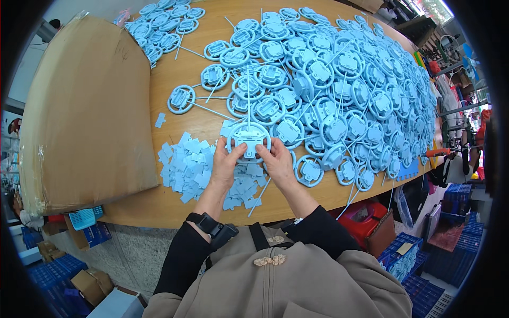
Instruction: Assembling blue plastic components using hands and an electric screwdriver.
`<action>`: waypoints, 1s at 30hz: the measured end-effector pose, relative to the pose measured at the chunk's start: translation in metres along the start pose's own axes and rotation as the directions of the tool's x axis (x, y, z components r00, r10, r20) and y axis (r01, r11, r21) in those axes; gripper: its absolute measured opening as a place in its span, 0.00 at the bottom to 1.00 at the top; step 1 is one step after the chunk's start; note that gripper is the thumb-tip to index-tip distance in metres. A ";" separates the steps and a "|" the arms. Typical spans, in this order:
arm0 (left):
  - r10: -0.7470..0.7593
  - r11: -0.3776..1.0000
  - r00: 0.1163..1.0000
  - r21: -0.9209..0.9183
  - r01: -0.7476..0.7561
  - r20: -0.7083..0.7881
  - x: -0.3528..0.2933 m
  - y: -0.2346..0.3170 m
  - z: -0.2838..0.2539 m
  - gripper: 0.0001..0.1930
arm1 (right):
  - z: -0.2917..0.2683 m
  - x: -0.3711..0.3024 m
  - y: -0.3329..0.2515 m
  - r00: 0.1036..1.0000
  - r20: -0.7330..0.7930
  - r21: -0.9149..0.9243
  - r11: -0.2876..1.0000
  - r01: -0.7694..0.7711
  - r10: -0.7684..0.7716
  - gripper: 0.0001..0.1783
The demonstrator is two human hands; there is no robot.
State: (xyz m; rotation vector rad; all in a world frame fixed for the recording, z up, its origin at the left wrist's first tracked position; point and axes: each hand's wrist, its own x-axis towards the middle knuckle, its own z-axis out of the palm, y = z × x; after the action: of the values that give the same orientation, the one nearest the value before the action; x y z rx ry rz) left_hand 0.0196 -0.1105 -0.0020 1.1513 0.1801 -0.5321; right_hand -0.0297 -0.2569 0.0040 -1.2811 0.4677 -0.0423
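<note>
Between my hands is a light blue plastic steering-wheel-shaped part (249, 130), a ring with a boxy centre and a thin rod pointing away from me. My left hand (225, 162) grips its near left rim, and my right hand (279, 163) grips the near right rim. Both thumbs press on a small flat plate (251, 150) at the wheel's centre. Below and left of my hands lies a loose heap of similar small light blue plates (192, 167). Just beyond and to the right, a large pile of the same wheel parts (334, 95) spreads over the wooden table (183, 63).
A big taped cardboard box (90, 114) stands on the table's left side. Behind it sits another cluster of wheel parts (161, 24). A red plastic object (363, 220) and blue crates (408, 254) are below the table at right. A small blue basket (85, 218) is at lower left.
</note>
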 end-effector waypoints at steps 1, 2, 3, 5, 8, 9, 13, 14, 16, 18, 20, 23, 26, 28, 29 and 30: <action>-0.040 0.999 0.999 0.028 0.040 0.004 0.002 0.001 0.002 0.24 | -0.001 0.000 -0.001 1.000 -0.002 -0.001 1.000 -0.002 0.002 0.20; -0.043 0.999 0.999 0.027 0.043 0.004 0.004 0.003 0.003 0.24 | -0.001 -0.001 -0.002 1.000 -0.005 0.020 0.999 -0.025 0.026 0.20; -0.047 0.998 0.998 -0.043 0.050 0.048 0.003 0.010 0.009 0.23 | -0.003 -0.001 -0.004 0.999 -0.007 0.040 0.998 -0.049 0.049 0.21; -0.052 0.991 0.994 -0.114 0.063 0.093 0.008 0.011 0.014 0.23 | -0.009 0.003 -0.004 0.998 -0.002 0.022 0.997 -0.068 0.068 0.20; 0.056 0.998 0.993 0.027 -0.060 0.101 0.020 0.006 0.015 0.23 | -0.010 0.010 0.000 0.997 -0.009 0.029 0.997 -0.072 0.072 0.20; 0.128 0.984 0.988 0.112 -0.138 0.090 0.020 0.008 0.022 0.22 | -0.010 0.013 0.001 0.998 -0.031 0.051 0.997 -0.056 0.058 0.19; 0.283 0.914 0.954 0.273 -0.300 0.101 0.037 -0.002 0.043 0.23 | -0.035 0.031 -0.007 0.998 -0.046 -0.032 0.999 -0.036 0.034 0.16; 0.292 0.918 0.947 0.241 -0.316 0.130 0.043 -0.001 0.042 0.24 | -0.038 0.036 -0.021 0.996 -0.067 -0.114 0.992 0.047 -0.055 0.13; 0.206 0.803 0.973 0.552 -0.226 0.100 0.081 0.006 0.006 0.30 | -0.069 0.063 -0.038 0.975 -0.217 0.051 0.998 0.048 -0.036 0.11; 0.502 0.507 0.865 0.807 -0.304 0.010 0.124 0.033 -0.044 0.34 | -0.077 0.072 -0.078 0.981 -0.114 0.491 0.850 0.191 -0.155 0.20; 0.664 0.169 0.747 0.972 -0.160 0.007 0.160 0.055 -0.101 0.37 | -0.060 0.069 -0.073 0.997 -0.030 0.268 0.960 0.078 -0.072 0.22; 0.572 -0.032 0.819 0.997 0.076 -0.044 0.196 0.082 -0.143 0.43 | -0.036 0.058 -0.004 0.909 0.413 -0.415 0.900 0.135 0.054 0.23; 0.351 -0.018 0.931 0.994 0.109 -0.096 0.208 0.099 -0.127 0.50 | 0.002 0.057 0.022 0.840 0.538 -0.725 0.470 0.503 -0.069 0.24; 0.150 -0.119 0.977 0.978 0.169 -0.151 0.190 0.112 -0.115 0.54 | 0.018 0.061 0.025 0.753 0.623 -0.748 0.122 0.653 -0.213 0.26; 0.150 -0.121 0.975 0.976 0.180 -0.161 0.181 0.110 -0.122 0.54 | 0.026 0.063 0.021 0.780 0.609 -0.772 0.116 0.625 -0.144 0.23; 0.138 -0.134 0.985 0.984 0.120 -0.102 0.171 0.108 -0.127 0.52 | 0.032 0.067 0.018 0.805 0.588 -0.798 0.103 0.593 -0.078 0.19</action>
State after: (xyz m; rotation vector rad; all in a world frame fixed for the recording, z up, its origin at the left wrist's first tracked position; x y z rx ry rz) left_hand 0.2367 -0.0165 -0.0344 2.8627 -0.1964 -0.5099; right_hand 0.0384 -0.2416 -0.0267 -2.6625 -0.3648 0.1670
